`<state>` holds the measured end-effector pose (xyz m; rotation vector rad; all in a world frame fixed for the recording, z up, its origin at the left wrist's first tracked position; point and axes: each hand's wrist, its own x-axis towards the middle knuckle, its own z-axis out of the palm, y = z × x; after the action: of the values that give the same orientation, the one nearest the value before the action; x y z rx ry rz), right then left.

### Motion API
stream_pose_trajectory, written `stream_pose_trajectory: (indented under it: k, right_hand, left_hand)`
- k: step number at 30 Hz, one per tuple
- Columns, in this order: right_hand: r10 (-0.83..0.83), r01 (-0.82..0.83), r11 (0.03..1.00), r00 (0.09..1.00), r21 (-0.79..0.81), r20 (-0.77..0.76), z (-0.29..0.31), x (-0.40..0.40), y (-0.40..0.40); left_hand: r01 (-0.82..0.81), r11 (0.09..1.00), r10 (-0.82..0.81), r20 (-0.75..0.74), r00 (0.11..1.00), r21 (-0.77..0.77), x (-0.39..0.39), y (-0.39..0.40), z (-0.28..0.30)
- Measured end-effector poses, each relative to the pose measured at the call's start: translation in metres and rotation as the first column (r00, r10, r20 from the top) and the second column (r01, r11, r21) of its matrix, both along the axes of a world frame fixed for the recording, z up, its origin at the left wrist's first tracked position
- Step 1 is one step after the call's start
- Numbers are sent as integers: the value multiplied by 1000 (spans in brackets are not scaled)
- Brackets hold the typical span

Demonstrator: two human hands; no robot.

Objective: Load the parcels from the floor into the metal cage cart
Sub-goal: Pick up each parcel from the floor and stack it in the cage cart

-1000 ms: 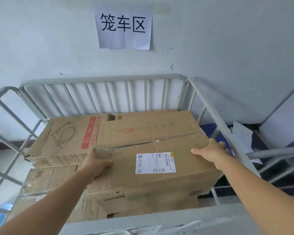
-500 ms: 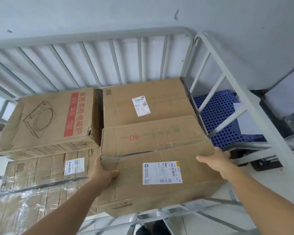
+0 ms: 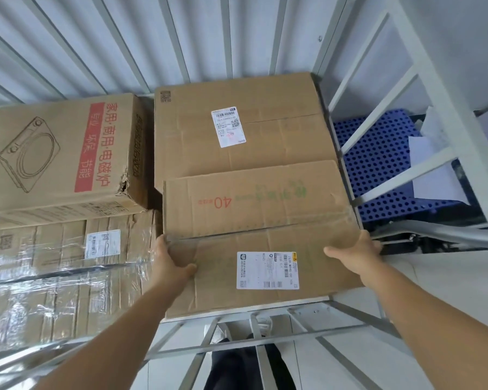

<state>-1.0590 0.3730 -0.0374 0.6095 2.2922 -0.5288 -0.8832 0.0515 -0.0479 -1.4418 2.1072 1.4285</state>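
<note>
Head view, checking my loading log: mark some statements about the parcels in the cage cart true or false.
1. Both hands, left hand and right hand, grip the box marked 40. True.
2. The box marked 40 carries no shipping label. False: a white label sits on its near flap.
3. The induction cooker box has a torn corner. True.
4. The blue perforated pallet lies inside the cage cart. False: it lies outside, beyond the right-side bars.

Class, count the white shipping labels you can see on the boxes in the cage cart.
3: held box, rear box, wrapped box lower left. Others may be hidden.
</note>
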Motion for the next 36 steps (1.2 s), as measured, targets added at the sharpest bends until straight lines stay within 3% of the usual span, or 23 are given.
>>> stream_pose_trajectory:
  k: [12,17,24,31,36]
  right_hand:
    - [153,-156,983,988,96,34,0,0,-4]
    - [334,-330,939,942,93,-41,20,6,-17]
    - [618,-619,784,770,47,-160,72,22,-57]
    - [793,-820,563,501,102,-347,150,66,-93]
    - [841,-886,427,316,180,-440,205,115,-104]
  left_hand:
    - [157,974,-118,222,968,-166,-13,8,6]
    - [282,941,-226,272,935,-185,-13,15,28]
    - [473,823,-361,352,863,-315,-1,10,92]
    - [485,707,-364,323,874,-515,48,15,168]
    - [400,692,-302,261,917,-601,106,28,220]
